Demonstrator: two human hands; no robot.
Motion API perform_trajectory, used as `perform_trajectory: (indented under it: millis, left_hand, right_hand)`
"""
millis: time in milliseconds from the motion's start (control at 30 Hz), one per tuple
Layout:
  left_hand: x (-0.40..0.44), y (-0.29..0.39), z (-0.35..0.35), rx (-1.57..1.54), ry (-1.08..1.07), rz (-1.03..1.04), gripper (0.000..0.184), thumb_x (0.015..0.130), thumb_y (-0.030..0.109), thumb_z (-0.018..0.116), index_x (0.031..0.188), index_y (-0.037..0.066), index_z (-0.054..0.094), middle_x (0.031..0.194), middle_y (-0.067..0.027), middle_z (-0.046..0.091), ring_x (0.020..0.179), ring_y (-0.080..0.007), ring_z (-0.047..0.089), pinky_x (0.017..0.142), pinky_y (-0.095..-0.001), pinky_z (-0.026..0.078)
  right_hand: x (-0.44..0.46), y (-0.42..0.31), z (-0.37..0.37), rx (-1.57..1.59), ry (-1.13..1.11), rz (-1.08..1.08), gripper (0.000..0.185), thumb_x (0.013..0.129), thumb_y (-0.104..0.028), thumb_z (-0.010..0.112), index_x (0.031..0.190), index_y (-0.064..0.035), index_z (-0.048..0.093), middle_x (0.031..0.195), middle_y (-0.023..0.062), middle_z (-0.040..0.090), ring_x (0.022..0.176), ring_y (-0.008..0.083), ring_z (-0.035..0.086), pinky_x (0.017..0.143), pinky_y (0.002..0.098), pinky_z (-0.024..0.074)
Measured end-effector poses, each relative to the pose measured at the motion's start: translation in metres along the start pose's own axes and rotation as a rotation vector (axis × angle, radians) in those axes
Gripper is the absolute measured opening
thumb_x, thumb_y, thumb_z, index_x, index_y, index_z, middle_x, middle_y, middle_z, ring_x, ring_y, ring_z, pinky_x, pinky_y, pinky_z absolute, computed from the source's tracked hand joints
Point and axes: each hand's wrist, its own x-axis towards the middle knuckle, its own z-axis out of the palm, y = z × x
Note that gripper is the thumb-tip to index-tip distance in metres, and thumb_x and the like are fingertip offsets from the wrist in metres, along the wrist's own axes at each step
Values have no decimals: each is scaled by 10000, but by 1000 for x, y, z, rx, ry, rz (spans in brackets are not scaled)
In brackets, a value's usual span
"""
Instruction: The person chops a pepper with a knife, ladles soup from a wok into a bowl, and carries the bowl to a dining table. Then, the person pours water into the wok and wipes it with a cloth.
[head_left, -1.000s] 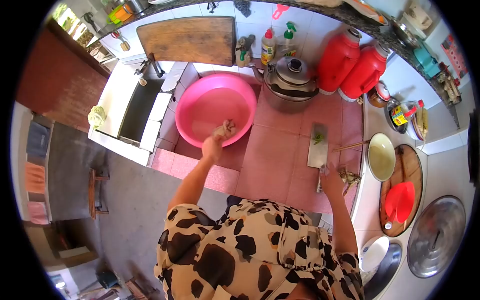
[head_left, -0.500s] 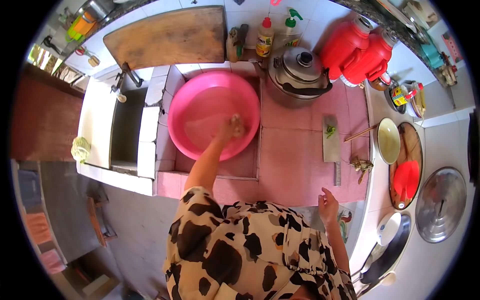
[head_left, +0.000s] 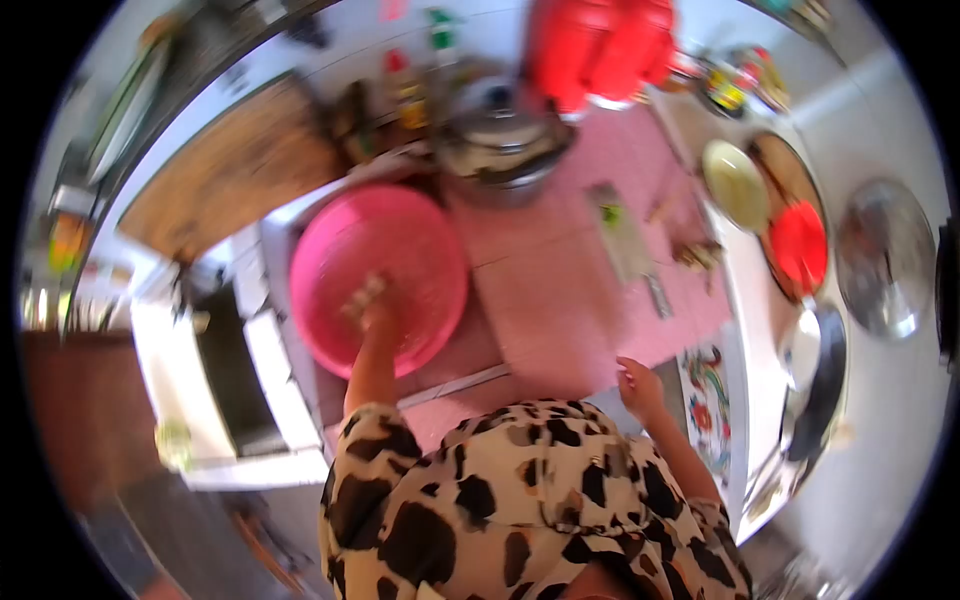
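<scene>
My left hand (head_left: 370, 303) reaches down inside a large pink basin (head_left: 310, 335), its fingers low near the bottom and smeared by motion. Whether anything is in those fingers does not show. Thin liquid with a few light specks seems to lie in the basin. Off to the other side, my right hand (head_left: 640, 388) hovers by the front edge of the pink tiled counter (head_left: 540, 345), fingers loosely curled and apart, holding nothing. Beyond it a cleaver (head_left: 628, 245) lies flat with a bit of green vegetable (head_left: 612, 214) on its blade.
A lidded metal pot (head_left: 500, 150) stands behind the basin, near red thermos flasks (head_left: 570, 55) and a soap bottle (head_left: 405, 92). To the right are a pale bowl (head_left: 735, 185), a red ladle-like utensil (head_left: 798, 240) and a metal lid (head_left: 885, 260). A sink trough (head_left: 238, 370) is at left.
My left hand has swept leftward within the basin. The whole view has turned and shifted, so the counter things sit differently. My right hand still hangs near the counter edge.
</scene>
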Motion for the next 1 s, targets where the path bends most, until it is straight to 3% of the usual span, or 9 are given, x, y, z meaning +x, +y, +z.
perform_trajectory:
  millis: [200, 267, 333, 400, 500, 567, 700, 867, 1000]
  left_hand:
    - [84, -13, 127, -110, -135, 148, 329, 819, 361, 533, 961, 97, 671, 992, -151, 650, 957, -294, 626, 806, -453, 489]
    - [77, -35, 120, -138, 189, 351, 251, 772, 307, 607, 884, 93, 674, 890, -139, 669, 832, -314, 654, 705, -430, 522]
    - [98, -58, 136, -953, 116, 197, 299, 797, 196, 597, 1041, 22, 600, 962, -167, 640, 843, -258, 642, 659, -356, 527]
    - [82, -57, 132, -835, 242, 129, 408, 813, 297, 581, 1129, 39, 563, 1059, -164, 610, 930, -281, 616, 725, -395, 511]
    - [79, -92, 173, -780, 71, 118, 490, 852, 383, 540, 1192, 30, 547, 1109, -166, 607, 997, -319, 601, 780, -443, 500]
    - [50, -76, 114, -484, 109, 91, 391, 888, 304, 491, 1095, -10, 597, 983, -170, 650, 936, -339, 627, 745, -465, 509]
    - [-21, 4, 42, -31, 274, 344, 339, 873, 292, 514, 926, -19, 636, 842, -191, 656, 826, -372, 637, 683, -466, 506]
    - [-113, 174, 5, -690, 481, 609, 296, 865, 260, 520, 816, -14, 619, 795, -226, 629, 746, -389, 612, 647, -450, 485]
    - [-243, 320, -25, -609, 491, 1075, 195, 854, 171, 544, 753, 4, 558, 716, -217, 550, 673, -374, 556, 586, -429, 426]
  right_hand:
    - [-10, 10, -5, -10, 40, -30, 257, 843, -152, 556, 1088, -88, 602, 944, 156, 655, 806, 304, 648, 706, 380, 523]
    - [-15, 28, 10, -3, 47, -83, 260, 848, -162, 543, 1092, -90, 597, 963, 154, 650, 837, 312, 637, 727, 394, 515]
    - [-22, 31, 4, -14, 29, -81, 265, 856, -179, 528, 1099, -95, 592, 980, 149, 645, 868, 317, 626, 746, 407, 507]
    - [-28, 33, -7, -1, -3, -55, 286, 858, -202, 513, 1120, -106, 579, 1010, 146, 639, 902, 322, 615, 766, 416, 498]
    - [-44, 54, -29, 26, -2, -68, 317, 857, -232, 500, 1150, -124, 559, 1048, 144, 632, 928, 327, 607, 778, 422, 491]
    - [-65, 67, -58, 11, 48, -51, 312, 866, -251, 504, 1148, -127, 561, 1042, 140, 636, 905, 322, 616, 756, 421, 499]
    - [-125, 138, -108, 18, 174, 96, 285, 865, -250, 526, 1120, -137, 583, 988, 117, 651, 840, 312, 631, 718, 409, 516]
    - [-238, 243, -151, -118, 564, 190, 225, 821, -143, 573, 1038, -113, 621, 881, 125, 657, 782, 297, 636, 652, 393, 529]
    - [-333, 299, -182, -223, 774, 424, 238, 778, -84, 545, 1003, -103, 618, 834, 124, 614, 745, 324, 617, 639, 412, 516]
